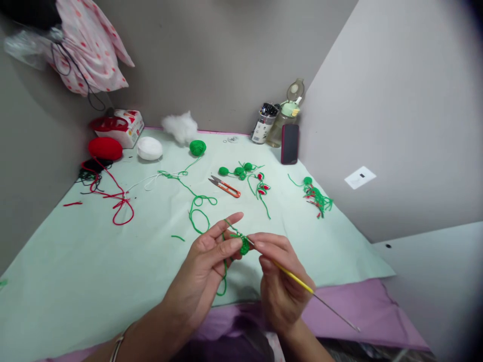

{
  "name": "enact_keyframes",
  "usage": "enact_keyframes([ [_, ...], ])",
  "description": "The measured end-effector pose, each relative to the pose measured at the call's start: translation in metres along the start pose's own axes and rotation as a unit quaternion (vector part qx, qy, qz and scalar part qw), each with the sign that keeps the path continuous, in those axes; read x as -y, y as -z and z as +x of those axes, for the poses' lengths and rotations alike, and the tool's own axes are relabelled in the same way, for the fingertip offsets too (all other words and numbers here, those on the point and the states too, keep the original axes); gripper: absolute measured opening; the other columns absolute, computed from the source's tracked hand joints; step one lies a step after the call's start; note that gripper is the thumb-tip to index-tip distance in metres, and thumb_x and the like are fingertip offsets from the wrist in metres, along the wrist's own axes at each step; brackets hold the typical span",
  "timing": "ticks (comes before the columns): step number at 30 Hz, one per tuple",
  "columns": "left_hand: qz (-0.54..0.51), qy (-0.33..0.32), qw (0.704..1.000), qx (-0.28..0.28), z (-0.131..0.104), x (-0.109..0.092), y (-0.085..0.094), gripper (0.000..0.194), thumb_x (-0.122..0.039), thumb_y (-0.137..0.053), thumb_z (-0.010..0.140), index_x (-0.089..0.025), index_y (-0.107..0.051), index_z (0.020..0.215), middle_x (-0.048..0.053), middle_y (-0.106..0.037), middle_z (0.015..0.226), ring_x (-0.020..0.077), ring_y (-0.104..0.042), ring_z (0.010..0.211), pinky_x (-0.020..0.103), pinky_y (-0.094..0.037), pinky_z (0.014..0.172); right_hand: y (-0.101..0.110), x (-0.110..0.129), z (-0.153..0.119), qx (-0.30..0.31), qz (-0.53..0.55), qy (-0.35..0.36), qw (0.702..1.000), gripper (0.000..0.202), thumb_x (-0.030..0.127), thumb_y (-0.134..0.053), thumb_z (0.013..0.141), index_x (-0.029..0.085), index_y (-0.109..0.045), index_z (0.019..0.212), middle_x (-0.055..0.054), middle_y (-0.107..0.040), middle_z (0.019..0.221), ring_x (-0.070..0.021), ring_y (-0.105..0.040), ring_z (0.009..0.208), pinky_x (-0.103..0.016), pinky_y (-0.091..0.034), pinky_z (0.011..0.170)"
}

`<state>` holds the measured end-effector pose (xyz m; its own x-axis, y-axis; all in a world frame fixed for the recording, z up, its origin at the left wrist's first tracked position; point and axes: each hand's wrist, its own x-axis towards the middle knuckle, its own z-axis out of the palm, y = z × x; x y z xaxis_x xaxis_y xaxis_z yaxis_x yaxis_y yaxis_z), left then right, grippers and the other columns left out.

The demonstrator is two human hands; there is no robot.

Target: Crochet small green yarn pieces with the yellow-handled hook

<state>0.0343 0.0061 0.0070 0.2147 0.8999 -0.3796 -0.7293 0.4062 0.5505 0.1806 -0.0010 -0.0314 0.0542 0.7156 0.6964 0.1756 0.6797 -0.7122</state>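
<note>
A small green crochet piece (245, 246) is pinched between the thumb and fingers of my left hand (206, 261). Green yarn runs over the raised left index finger, and a loop of it hangs below the hand. My right hand (283, 281) grips a crochet hook (296, 279) with a yellow handle. The hook's working tip meets the upper edge of the green piece; its other metal end points down to the right. The yarn trails across the cloth to a green yarn ball (197, 148).
Orange thread snips (225, 186) lie beyond my hands, near small green crocheted pieces (240, 171). Red yarn (105, 149), a white yarn ball (149, 149) and fluffy stuffing (181, 127) sit back left. A phone (290, 144) leans before a bottle (281, 123); green-red scraps (319, 198) lie right.
</note>
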Motion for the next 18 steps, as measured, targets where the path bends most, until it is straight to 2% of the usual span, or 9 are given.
enact_keyframes([
  [5, 0.007, -0.01, 1.0, -0.003, 0.002, -0.002, 0.003, 0.045, -0.018, -0.092, 0.077, -0.018, -0.082, 0.121, -0.003, -0.065, 0.078, 0.0092, -0.057, 0.072, 0.019, -0.049, 0.073, 0.002, 0.0, -0.003, -0.01, 0.033, -0.015, 0.999, 0.036, 0.008, -0.057, 0.103, 0.029, -0.076, 0.124, -0.006, -0.079, 0.108, -0.0202, -0.073, 0.097, -0.037, -0.065, 0.078],
  [13, 0.018, -0.015, 1.0, -0.008, 0.001, -0.005, 0.004, 0.036, -0.02, -0.093, 0.076, -0.017, -0.086, 0.111, -0.002, -0.065, 0.076, 0.0089, -0.058, 0.072, 0.018, -0.05, 0.072, 0.006, 0.007, 0.007, -0.04, 0.083, -0.079, 0.993, 0.021, 0.018, -0.059, 0.104, 0.025, -0.079, 0.108, -0.006, -0.078, 0.094, -0.0209, -0.073, 0.082, -0.039, -0.063, 0.072],
  [18, 0.06, -0.032, 0.998, -0.004, 0.001, -0.004, 0.005, 0.038, -0.023, -0.092, 0.077, -0.022, -0.085, 0.115, -0.003, -0.065, 0.077, 0.0099, -0.057, 0.073, 0.018, -0.048, 0.073, 0.002, 0.005, 0.017, -0.047, 0.153, -0.128, 0.979, 0.017, 0.025, -0.062, 0.103, 0.022, -0.078, 0.102, -0.006, -0.075, 0.086, -0.0171, -0.072, 0.069, -0.033, -0.063, 0.062],
])
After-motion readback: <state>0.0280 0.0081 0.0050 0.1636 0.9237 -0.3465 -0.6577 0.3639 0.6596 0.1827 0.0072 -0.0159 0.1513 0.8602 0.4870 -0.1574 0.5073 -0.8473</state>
